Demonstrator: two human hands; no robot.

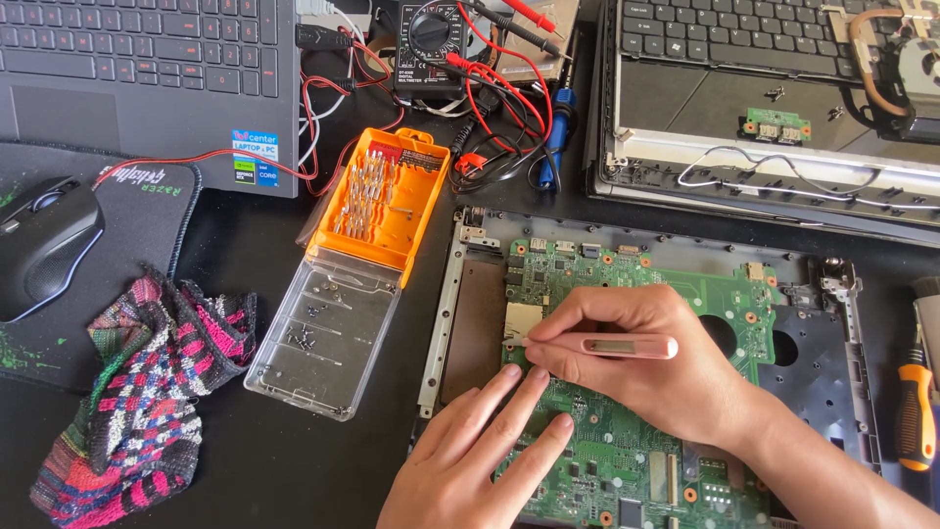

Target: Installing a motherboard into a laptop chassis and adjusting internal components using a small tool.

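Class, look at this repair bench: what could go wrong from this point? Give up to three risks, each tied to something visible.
1. The right hand presses a pink pen-shaped tool onto the green circuit board; a slip might scratch it.
2. The left hand rests bare fingers on the board, so static or grease may reach components.
3. Loose screws lie in the open clear lid of the orange bit case; a nudge could scatter them.

Black table, carrying: grey laptop at far left; black mouse pad with black mouse on it; multicoloured woven cloth laid partly over the pad's near edge; orange bit case with clear lid folded open; black multimeter with red and black leads; opened laptop base bearing a green circuit board; second dismantled laptop at far right; orange-handled tool at right edge.
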